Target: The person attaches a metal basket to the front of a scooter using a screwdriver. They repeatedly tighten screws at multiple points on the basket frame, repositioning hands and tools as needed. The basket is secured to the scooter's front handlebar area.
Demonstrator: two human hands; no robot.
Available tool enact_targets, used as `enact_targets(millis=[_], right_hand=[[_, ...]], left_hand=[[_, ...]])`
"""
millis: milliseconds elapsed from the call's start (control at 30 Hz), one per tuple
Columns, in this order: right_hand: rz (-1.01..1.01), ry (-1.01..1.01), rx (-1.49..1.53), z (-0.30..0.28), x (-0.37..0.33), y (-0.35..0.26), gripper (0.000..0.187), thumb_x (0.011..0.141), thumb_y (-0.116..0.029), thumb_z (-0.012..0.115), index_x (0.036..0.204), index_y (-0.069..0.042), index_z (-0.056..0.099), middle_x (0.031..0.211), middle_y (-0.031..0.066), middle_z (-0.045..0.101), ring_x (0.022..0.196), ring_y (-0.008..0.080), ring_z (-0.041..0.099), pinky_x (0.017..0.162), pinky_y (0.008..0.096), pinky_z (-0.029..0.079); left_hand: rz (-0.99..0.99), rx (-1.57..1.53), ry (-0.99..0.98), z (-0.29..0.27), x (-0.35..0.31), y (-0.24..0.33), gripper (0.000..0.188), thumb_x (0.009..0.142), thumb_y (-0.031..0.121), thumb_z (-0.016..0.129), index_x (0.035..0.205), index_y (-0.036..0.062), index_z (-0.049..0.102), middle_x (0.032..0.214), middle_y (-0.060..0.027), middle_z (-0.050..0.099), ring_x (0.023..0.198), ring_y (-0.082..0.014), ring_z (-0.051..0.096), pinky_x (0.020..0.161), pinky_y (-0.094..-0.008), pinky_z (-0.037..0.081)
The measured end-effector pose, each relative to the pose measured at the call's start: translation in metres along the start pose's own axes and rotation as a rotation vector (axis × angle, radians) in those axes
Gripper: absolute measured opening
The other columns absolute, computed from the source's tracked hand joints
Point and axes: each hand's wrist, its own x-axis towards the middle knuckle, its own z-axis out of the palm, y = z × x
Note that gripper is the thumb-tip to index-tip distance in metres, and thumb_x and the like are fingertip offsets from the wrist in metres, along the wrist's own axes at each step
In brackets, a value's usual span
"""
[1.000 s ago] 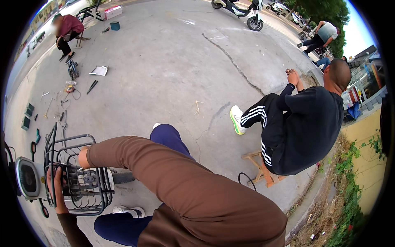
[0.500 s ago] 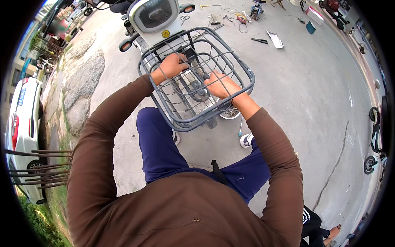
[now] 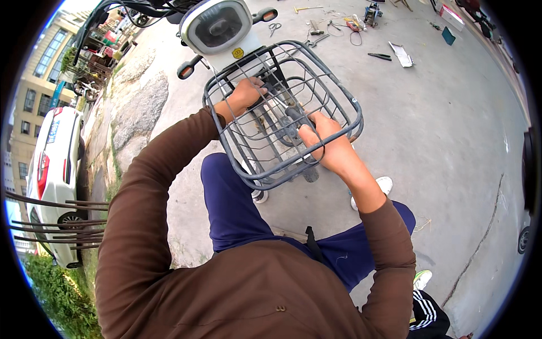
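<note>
The grey wire basket (image 3: 353,101) is fixed on the front of a white electric scooter (image 3: 257,42). Both of my hands are at work in and around it. Inside its left part, my left hand (image 3: 247,95) has its fingers pinched together at the dark bracket behind the basket; whatever they hold is hidden. My right hand (image 3: 330,141), at the basket's right side, closes round the near end of a dark-handled tool (image 3: 294,114). A thin metal shaft runs from this tool toward my left fingertips, perhaps a screwdriver's. Basket wires partly cover both hands.
Pliers (image 3: 379,56), scissors (image 3: 274,29), a hammer (image 3: 314,26) and a crumpled white sheet (image 3: 401,55) lie on the concrete beyond the basket. A white car (image 3: 56,175) stands far left behind rusty bars (image 3: 62,230). Another person's striped leg (image 3: 426,313) is at lower right.
The view has shifted, so the scene sits further right. My right hand has drawn back toward me and rightward, showing more of the dark handle. My right leg has swung outward. My left hand stays at the bracket.
</note>
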Motion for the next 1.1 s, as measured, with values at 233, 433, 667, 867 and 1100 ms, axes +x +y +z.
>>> enact_targets(millis=[233, 433, 667, 867, 1100], right_hand=[[-0.012, 0.036, -0.121, 0.014, 0.003, 0.008, 0.036, 0.082, -0.024, 0.049, 0.098, 0.009, 0.051, 0.085, 0.0276, 0.056, 0.083, 0.0423, 0.056, 0.075, 0.0482, 0.044], [0.034, -0.031, -0.121, 0.012, 0.009, 0.007, 0.038, 0.084, -0.024, 0.047, 0.1, 0.01, 0.05, 0.09, 0.0289, 0.056, 0.086, 0.0432, 0.056, 0.077, 0.0484, 0.045], [0.103, -0.084, -0.135, 0.01, 0.014, 0.004, 0.039, 0.083, -0.023, 0.046, 0.104, 0.009, 0.051, 0.093, 0.0294, 0.056, 0.088, 0.0441, 0.056, 0.079, 0.0476, 0.044], [0.088, -0.044, -0.138, 0.014, 0.016, 0.003, 0.037, 0.082, -0.022, 0.045, 0.105, 0.007, 0.052, 0.093, 0.0298, 0.056, 0.087, 0.0444, 0.056, 0.077, 0.0482, 0.045], [0.067, -0.021, -0.172, 0.015, 0.014, 0.003, 0.038, 0.082, -0.018, 0.045, 0.111, 0.005, 0.052, 0.098, 0.0305, 0.056, 0.087, 0.0452, 0.056, 0.077, 0.0491, 0.046]], left_hand=[[-0.01, -0.104, -0.049, 0.001, -0.008, 0.012, 0.024, 0.081, 0.002, 0.051, 0.1, -0.0097, 0.059, 0.088, -0.0123, 0.066, 0.076, -0.0159, 0.063, 0.069, -0.0249, 0.048], [-0.025, -0.008, 0.018, 0.003, -0.016, 0.022, 0.023, 0.079, -0.002, 0.055, 0.1, -0.0083, 0.06, 0.083, -0.0109, 0.065, 0.073, -0.0161, 0.062, 0.065, -0.0266, 0.048], [0.012, 0.03, 0.06, 0.008, -0.014, 0.024, 0.024, 0.079, -0.003, 0.057, 0.102, -0.008, 0.059, 0.084, -0.0114, 0.065, 0.074, -0.0171, 0.063, 0.067, -0.0292, 0.049], [0.009, 0.024, 0.054, 0.006, -0.015, 0.019, 0.025, 0.078, 0.005, 0.058, 0.102, -0.004, 0.062, 0.085, -0.0074, 0.064, 0.076, -0.0137, 0.058, 0.068, -0.0268, 0.046], [0.08, 0.026, 0.044, 0.005, -0.005, 0.005, 0.023, 0.077, 0.003, 0.058, 0.098, -0.0031, 0.064, 0.083, -0.0115, 0.065, 0.076, -0.0168, 0.059, 0.068, -0.0301, 0.046]])
